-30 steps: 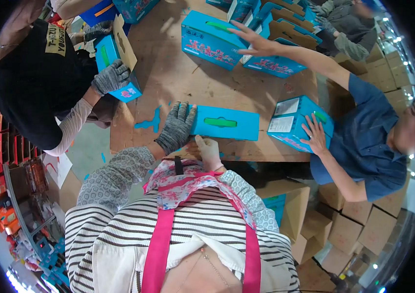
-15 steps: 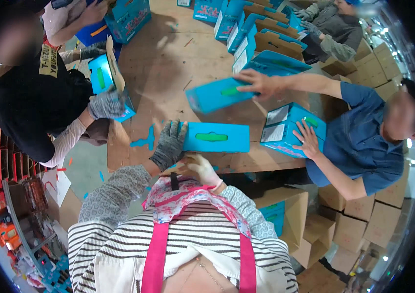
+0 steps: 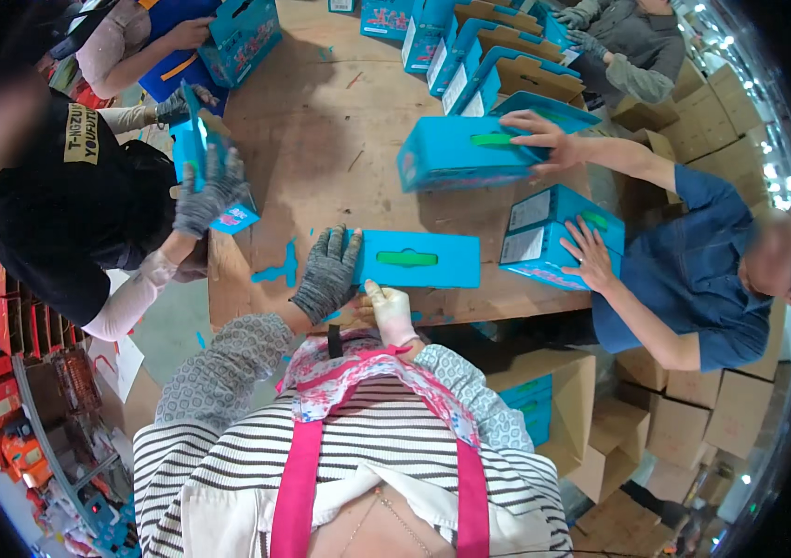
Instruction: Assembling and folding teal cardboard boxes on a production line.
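Note:
On the table in front of me stands a blue carton with a green handle set in its top. My left hand, in a grey knit glove, lies at its left end with the fingers stretched out and touching it. At the carton's near edge is my right hand, in a pale glove, its fingers raised against the side and slightly bent. Neither hand visibly wraps around the carton. A flat blue scrap lies left of my left hand.
To the right, a co-worker holds one blue box tilted and rests a hand on another box. Opened boxes stand in a row at the back. Another gloved person handles a box at left. A brown carton sits below the table edge.
My right hand has moved up to the carton's near edge. My left hand stays at its left end. The co-worker's tilted box has shifted to the right.

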A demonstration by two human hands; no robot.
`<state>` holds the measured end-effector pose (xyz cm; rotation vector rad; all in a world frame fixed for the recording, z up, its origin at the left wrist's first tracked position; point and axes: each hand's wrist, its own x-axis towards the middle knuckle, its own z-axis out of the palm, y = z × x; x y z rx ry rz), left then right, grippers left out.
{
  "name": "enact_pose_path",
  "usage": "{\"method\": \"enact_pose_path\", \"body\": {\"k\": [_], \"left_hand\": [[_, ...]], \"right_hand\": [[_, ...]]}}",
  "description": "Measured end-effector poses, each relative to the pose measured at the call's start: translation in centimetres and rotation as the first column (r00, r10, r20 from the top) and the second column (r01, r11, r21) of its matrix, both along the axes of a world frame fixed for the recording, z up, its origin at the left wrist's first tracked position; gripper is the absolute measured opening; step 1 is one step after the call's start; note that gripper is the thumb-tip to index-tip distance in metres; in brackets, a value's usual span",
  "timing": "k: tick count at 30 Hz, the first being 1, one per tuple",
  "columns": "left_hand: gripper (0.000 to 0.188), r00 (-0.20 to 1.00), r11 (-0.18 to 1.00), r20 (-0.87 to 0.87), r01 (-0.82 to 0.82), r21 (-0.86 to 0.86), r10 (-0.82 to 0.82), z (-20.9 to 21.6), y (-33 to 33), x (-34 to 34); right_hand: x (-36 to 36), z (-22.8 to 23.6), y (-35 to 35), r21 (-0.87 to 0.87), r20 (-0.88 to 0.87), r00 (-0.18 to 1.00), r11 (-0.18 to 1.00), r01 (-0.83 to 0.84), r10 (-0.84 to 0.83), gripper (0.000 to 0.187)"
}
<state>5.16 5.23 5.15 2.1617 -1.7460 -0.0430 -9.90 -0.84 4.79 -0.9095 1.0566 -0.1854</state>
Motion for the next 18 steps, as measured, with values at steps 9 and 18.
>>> {"method": "enact_pose_path", "body": {"k": [9,18], "left_hand": [[0.093,1.000,0.998,0.004,-0.013,0.056,0.012,-1.1,0.2,0.2],[0.085,0.996,0.993,0.009,0.091,0.072,-0.092,-0.2,-0.1,1.2]], "right_hand": [[0.0,1.0,-0.2,0.224,0.136,0.989,0.974,0.021,-0.052,0.029],[-1.3,2.8,-2.3,0.409,0.456,0.889,0.898,-0.163,-0.047,0.037]]}}
